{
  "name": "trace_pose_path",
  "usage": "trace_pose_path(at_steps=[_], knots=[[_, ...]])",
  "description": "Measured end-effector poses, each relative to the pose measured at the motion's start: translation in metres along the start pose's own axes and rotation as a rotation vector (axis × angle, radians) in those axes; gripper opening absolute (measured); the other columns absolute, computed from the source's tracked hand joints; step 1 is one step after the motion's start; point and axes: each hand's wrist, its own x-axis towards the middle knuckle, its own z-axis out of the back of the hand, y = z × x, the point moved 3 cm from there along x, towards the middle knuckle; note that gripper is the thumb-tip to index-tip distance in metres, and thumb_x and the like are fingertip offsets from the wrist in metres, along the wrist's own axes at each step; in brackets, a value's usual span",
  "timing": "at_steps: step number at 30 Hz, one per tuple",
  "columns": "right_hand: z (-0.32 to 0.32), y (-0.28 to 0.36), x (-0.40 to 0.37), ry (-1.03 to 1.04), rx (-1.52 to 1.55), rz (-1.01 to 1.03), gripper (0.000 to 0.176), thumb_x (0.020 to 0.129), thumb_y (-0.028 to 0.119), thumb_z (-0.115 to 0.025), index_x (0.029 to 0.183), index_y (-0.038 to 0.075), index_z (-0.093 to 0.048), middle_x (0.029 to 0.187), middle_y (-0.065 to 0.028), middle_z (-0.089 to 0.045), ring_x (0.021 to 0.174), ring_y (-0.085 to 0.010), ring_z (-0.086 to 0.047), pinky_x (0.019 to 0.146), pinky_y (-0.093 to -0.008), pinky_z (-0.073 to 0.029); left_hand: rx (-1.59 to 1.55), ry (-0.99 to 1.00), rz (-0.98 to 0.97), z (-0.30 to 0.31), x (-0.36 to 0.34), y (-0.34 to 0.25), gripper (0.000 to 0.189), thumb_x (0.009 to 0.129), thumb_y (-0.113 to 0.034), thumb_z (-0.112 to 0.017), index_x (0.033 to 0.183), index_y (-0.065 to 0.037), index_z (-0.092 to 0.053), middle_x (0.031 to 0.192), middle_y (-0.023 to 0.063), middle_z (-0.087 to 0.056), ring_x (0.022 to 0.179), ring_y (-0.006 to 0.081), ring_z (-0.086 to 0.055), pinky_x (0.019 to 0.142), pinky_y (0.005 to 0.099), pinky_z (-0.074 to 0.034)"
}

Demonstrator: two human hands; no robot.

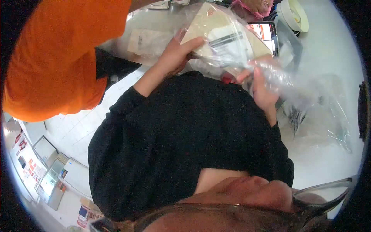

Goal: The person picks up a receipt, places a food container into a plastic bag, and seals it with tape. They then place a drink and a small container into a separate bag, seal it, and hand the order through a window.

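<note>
A clear plastic bag [218,60] is stretched between my two hands. Inside it lies a flat cream-coloured packet [199,25] with a white label [232,40] carrying dark print, too blurred to read. My left hand [179,52] is closed on the bag's left edge, thumb on top and fingers mostly hidden beneath. On the other side, my right hand [266,83] pinches the gathered plastic at the bag's lower right corner. Loose, crumpled plastic trails from that hand to the right, smeared by motion.
A person in an orange top [65,58] stands close on the left. Beyond my hands are a screen device [267,34], a white bowl [291,15] and a pale packet [139,41]. More clear plastic [328,120] and dark thin strands [294,116] lie right on the white table [328,50].
</note>
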Motion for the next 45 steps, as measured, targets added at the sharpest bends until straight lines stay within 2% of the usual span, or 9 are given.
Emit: trace_pose_path(at_steps=[7,9,17,25,28,32,34,40,45], knots=[[0.022,0.012,-0.029,0.078,-0.239,0.202,0.010,0.094,0.006,-0.052,0.099,0.000,-0.058,0.083,-0.0134,-0.067,0.066,-0.0163,-0.062,0.064,-0.0309,-0.049,0.232,0.018,-0.103,-0.022,-0.018,-0.021,0.077,0.084,-0.023,-0.075,0.144,0.002,-0.033,0.132,0.0144,-0.051,0.119,0.0209,-0.051,0.103,0.0344,-0.041],[0.015,0.023,-0.037,0.028,-0.097,0.057,0.013,0.091,0.008,-0.060,0.099,-0.001,-0.064,0.081,-0.0105,-0.067,0.058,-0.0121,-0.059,0.051,-0.0261,-0.044,0.256,0.029,-0.075,-0.025,-0.019,-0.021,0.079,0.083,-0.022,-0.075,0.145,0.002,-0.032,0.134,0.0146,-0.050,0.120,0.0209,-0.050,0.103,0.0347,-0.040],[0.006,0.024,-0.011,-0.008,-0.149,-0.512,0.019,0.079,0.009,-0.067,0.097,0.003,-0.068,0.117,-0.0132,-0.058,0.093,-0.0209,-0.055,0.081,-0.0315,-0.046,0.180,0.029,-0.107,-0.033,-0.021,-0.010,0.074,0.086,-0.024,-0.072,0.145,0.000,-0.034,0.135,0.0147,-0.050,0.121,0.0207,-0.049,0.104,0.0340,-0.039],[0.005,-0.088,0.029,-0.127,0.405,-0.138,0.021,0.099,0.007,-0.040,0.105,-0.005,-0.056,0.104,-0.0172,-0.062,0.083,-0.0216,-0.061,0.073,-0.0344,-0.050,0.580,-0.208,-0.104,0.041,-0.003,0.042,0.064,0.092,-0.037,-0.062,0.137,0.004,-0.042,0.134,0.0225,-0.051,0.122,0.0272,-0.051,0.103,0.0390,-0.039],[-0.007,-0.158,0.037,-0.225,0.503,0.002,0.021,0.099,0.006,-0.040,0.109,-0.007,-0.053,0.104,-0.0168,-0.063,0.082,-0.0218,-0.062,0.073,-0.0354,-0.052,1.507,-0.542,-0.394,0.106,-0.003,0.053,0.068,0.091,-0.034,-0.060,0.141,0.004,-0.034,0.143,0.0271,-0.039,0.131,0.0352,-0.039,0.110,0.0470,-0.029],[-0.012,-0.175,0.038,0.073,-0.496,-0.291,0.042,0.091,0.024,-0.062,0.119,-0.006,-0.052,0.114,-0.0196,-0.059,0.102,-0.0312,-0.059,0.096,-0.0395,-0.043,1.784,-0.624,-0.155,0.160,-0.002,0.072,0.074,0.087,-0.023,-0.058,0.150,-0.009,-0.023,0.152,0.0146,-0.030,0.142,0.0384,-0.022,0.113,0.0631,-0.015],[-0.007,-0.176,0.034,-0.090,-0.789,0.254,0.064,0.085,0.020,-0.072,0.135,-0.002,-0.038,0.123,-0.0192,-0.054,0.113,-0.0290,-0.054,0.100,-0.0392,-0.040,1.822,-0.484,-0.240,0.172,-0.001,0.093,0.063,0.084,-0.019,-0.058,0.143,-0.015,-0.039,0.150,0.0069,-0.037,0.142,0.0367,-0.026,0.111,0.0667,-0.016],[0.020,-0.193,-0.004,-0.143,-0.386,-0.164,0.055,0.088,0.018,-0.069,0.130,-0.003,-0.040,0.130,-0.0202,-0.045,0.117,-0.0288,-0.049,0.099,-0.0388,-0.040,1.827,-0.521,-0.537,0.184,-0.003,0.096,0.049,0.081,-0.022,-0.062,0.128,-0.011,-0.053,0.135,0.0078,-0.050,0.131,0.0367,-0.040,0.103,0.0647,-0.029],[0.009,-0.208,-0.033,-0.160,-0.422,-0.133,0.048,0.092,0.020,-0.064,0.127,-0.005,-0.042,0.117,-0.0194,-0.056,0.106,-0.0226,-0.055,0.087,-0.0345,-0.046,1.835,-0.342,-0.388,0.183,0.001,0.073,0.048,0.076,-0.028,-0.067,0.120,-0.011,-0.056,0.128,0.0104,-0.051,0.133,0.0368,-0.038,0.098,0.0683,-0.029]])
